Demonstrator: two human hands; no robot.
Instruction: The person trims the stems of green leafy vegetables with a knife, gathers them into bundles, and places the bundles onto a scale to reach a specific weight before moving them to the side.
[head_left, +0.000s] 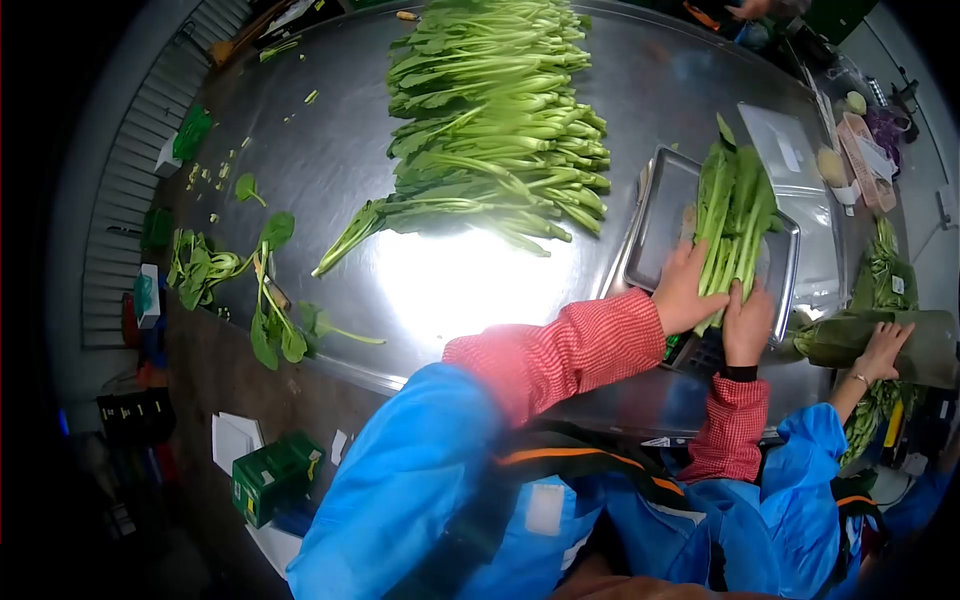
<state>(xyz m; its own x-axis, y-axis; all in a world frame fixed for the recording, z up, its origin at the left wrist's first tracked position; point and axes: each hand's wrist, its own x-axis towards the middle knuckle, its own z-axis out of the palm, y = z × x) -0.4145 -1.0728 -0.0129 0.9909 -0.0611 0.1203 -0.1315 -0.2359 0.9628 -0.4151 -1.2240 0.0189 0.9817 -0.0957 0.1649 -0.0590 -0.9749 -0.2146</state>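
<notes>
My left hand point(684, 290) and my right hand point(748, 322) both hold the stem ends of a bunch of leafy greens point(738, 205), one hand on each side. The fingers of both are wrapped round the stems. Under the bunch is a metal tray point(660, 215), with its rim showing at the left and right. The leaves point away from me, toward the back. To the left, a long row of green stalks point(500, 120) lies on the metal table point(330, 120).
Loose leaves point(203, 265) and small scraps lie at the table's left. A co-worker's hand point(882, 350) touches wrapped greens point(840, 340) close on my right. Clear plastic bags point(785, 150) lie behind the tray. A green box point(275, 478) stands at lower left.
</notes>
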